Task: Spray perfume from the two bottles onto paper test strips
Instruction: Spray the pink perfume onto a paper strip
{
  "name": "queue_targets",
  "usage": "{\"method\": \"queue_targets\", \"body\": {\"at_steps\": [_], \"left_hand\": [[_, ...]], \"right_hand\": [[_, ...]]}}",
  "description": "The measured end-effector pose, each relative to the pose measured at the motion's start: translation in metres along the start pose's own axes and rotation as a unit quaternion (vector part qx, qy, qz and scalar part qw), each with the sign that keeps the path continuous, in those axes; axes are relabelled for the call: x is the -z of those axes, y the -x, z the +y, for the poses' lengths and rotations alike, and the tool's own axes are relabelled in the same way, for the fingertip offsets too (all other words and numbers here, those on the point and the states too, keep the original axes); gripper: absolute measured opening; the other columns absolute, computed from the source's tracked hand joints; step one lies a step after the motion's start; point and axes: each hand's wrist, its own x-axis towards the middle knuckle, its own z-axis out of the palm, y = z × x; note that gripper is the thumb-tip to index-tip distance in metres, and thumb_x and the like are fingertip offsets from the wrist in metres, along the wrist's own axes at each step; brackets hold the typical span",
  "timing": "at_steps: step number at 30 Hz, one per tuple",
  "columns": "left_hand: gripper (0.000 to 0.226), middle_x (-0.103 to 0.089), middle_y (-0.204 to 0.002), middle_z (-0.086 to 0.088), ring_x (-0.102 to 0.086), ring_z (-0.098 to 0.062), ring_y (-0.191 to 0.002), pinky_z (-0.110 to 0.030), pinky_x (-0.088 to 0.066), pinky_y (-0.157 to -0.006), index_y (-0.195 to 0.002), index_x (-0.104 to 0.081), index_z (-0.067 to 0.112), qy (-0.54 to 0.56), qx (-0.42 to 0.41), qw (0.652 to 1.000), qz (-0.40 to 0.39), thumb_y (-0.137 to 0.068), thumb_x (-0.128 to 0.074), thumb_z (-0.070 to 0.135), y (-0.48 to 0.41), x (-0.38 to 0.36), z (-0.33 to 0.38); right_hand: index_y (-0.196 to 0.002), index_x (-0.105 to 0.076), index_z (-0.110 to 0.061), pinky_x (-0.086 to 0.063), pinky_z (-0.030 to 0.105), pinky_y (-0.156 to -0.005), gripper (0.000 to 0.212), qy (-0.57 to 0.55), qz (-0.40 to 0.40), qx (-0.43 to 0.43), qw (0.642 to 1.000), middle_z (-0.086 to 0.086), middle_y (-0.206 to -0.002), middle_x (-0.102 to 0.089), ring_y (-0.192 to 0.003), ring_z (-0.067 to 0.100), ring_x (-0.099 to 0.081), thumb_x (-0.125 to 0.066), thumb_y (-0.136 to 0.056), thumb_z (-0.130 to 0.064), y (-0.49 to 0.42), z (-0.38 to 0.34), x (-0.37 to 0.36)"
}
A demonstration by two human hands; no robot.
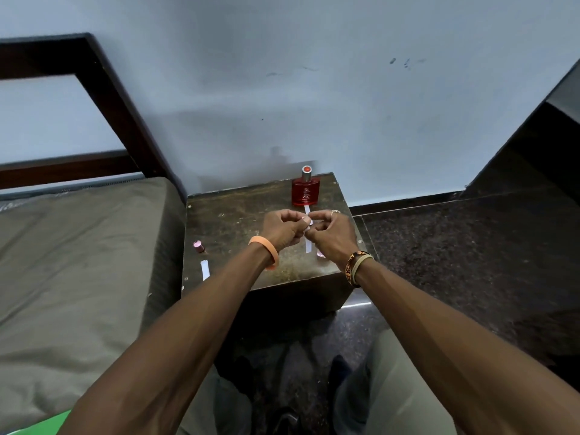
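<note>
Over the small dark table, my left hand and my right hand meet, and both pinch one white paper test strip that runs upright between them. Behind the hands a red perfume bottle with a silver sprayer stands upright at the table's back edge. A small bottle with a pink cap stands at the table's left edge. Another white strip lies flat near the front left corner. Something pink peeks out below my right wrist, mostly hidden.
A bed with a grey-brown mattress and a dark wooden headboard touches the table's left side. A pale wall rises behind. Dark speckled floor lies to the right, with a dark cabinet at far right.
</note>
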Motion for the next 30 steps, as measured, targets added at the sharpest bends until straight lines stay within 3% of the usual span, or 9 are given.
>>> {"method": "queue_targets", "body": {"at_steps": [3, 6, 10, 14, 21, 24, 27, 30], "left_hand": [[0.003, -0.069, -0.072, -0.003, -0.060, -0.012, -0.061, -0.024, -0.055, -0.060, -0.085, -0.069, 0.012, -0.010, -0.009, 1.000, 0.025, -0.086, -0.072, 0.013, -0.010, -0.011, -0.006], [0.008, -0.067, -0.071, -0.004, -0.059, -0.014, -0.060, -0.026, -0.051, -0.057, -0.081, -0.067, 0.014, -0.022, -0.008, 0.999, 0.036, -0.088, -0.070, 0.014, -0.018, -0.020, -0.018], [0.008, -0.066, -0.073, -0.005, -0.060, -0.017, -0.063, -0.029, -0.054, -0.060, -0.081, -0.067, 0.013, -0.056, -0.015, 0.998, 0.034, -0.088, -0.069, 0.015, -0.026, -0.029, -0.038], [0.012, -0.070, -0.083, -0.009, -0.067, -0.026, -0.079, -0.044, -0.059, -0.081, -0.077, -0.065, 0.018, -0.108, -0.020, 0.993, 0.046, -0.088, -0.068, 0.015, -0.032, -0.034, -0.053], [0.010, -0.069, -0.085, -0.010, -0.068, -0.031, -0.086, -0.052, -0.057, -0.084, -0.080, -0.063, 0.016, -0.123, 0.027, 0.992, 0.029, -0.089, -0.066, 0.017, -0.030, -0.025, -0.068], [0.008, -0.071, -0.096, -0.018, -0.069, -0.033, -0.092, -0.050, -0.058, -0.084, -0.084, -0.061, 0.013, -0.093, 0.045, 0.994, 0.017, -0.091, -0.063, 0.015, -0.024, -0.015, -0.067], [0.008, -0.070, -0.093, -0.017, -0.072, -0.030, -0.084, -0.041, -0.061, -0.074, -0.088, -0.056, 0.010, 0.016, 0.081, 0.996, -0.017, -0.096, -0.056, 0.010, -0.015, -0.007, -0.057], [0.010, -0.070, -0.091, -0.016, -0.072, -0.030, -0.081, -0.043, -0.061, -0.075, -0.087, -0.055, 0.009, 0.052, 0.079, 0.995, -0.028, -0.095, -0.054, 0.003, -0.004, 0.003, -0.041]], "right_hand": [[-0.111, -0.069, -0.016, -0.060, 0.036, -0.077, 0.032, 0.043, 0.055, 0.032, 0.997, -0.001, -0.081, -0.071, -0.076, 0.014, -0.068, -0.070, -0.079, -0.015, -0.005, 0.010, 0.013], [-0.117, -0.067, -0.014, -0.058, 0.030, -0.080, 0.039, 0.077, 0.089, 0.029, 0.993, -0.001, -0.095, -0.070, -0.085, 0.014, -0.066, -0.072, -0.078, -0.015, -0.013, 0.026, 0.027], [-0.127, -0.062, -0.013, -0.050, 0.020, -0.076, 0.058, 0.118, 0.021, 0.008, 0.993, -0.001, -0.110, -0.066, -0.095, 0.013, -0.061, -0.082, -0.073, -0.021, -0.019, 0.054, 0.033], [-0.131, -0.060, -0.015, -0.054, 0.027, -0.084, 0.064, 0.157, -0.022, 0.011, 0.987, -0.001, -0.122, -0.067, -0.102, 0.015, -0.063, -0.084, -0.073, -0.021, -0.021, 0.072, 0.021], [-0.107, -0.072, -0.019, -0.056, 0.038, -0.082, 0.027, 0.130, -0.003, -0.003, 0.992, -0.001, -0.096, -0.073, -0.087, 0.018, -0.067, -0.078, -0.080, -0.019, -0.023, 0.079, -0.001], [-0.105, -0.072, -0.016, -0.055, 0.034, -0.079, 0.024, 0.087, -0.016, 0.002, 0.996, -0.002, -0.092, -0.072, -0.087, 0.017, -0.068, -0.076, -0.082, -0.021, -0.021, 0.071, -0.004], [-0.107, -0.072, -0.018, -0.056, 0.032, -0.079, 0.027, 0.070, -0.024, 0.030, 0.997, -0.003, -0.090, -0.072, -0.085, 0.013, -0.068, -0.077, -0.082, -0.024, -0.016, 0.055, -0.006], [-0.115, -0.068, -0.019, -0.057, 0.030, -0.078, 0.036, 0.053, -0.005, 0.057, 0.997, -0.006, -0.090, -0.070, -0.083, 0.010, -0.067, -0.078, -0.081, -0.025, -0.006, 0.035, -0.007]]}}
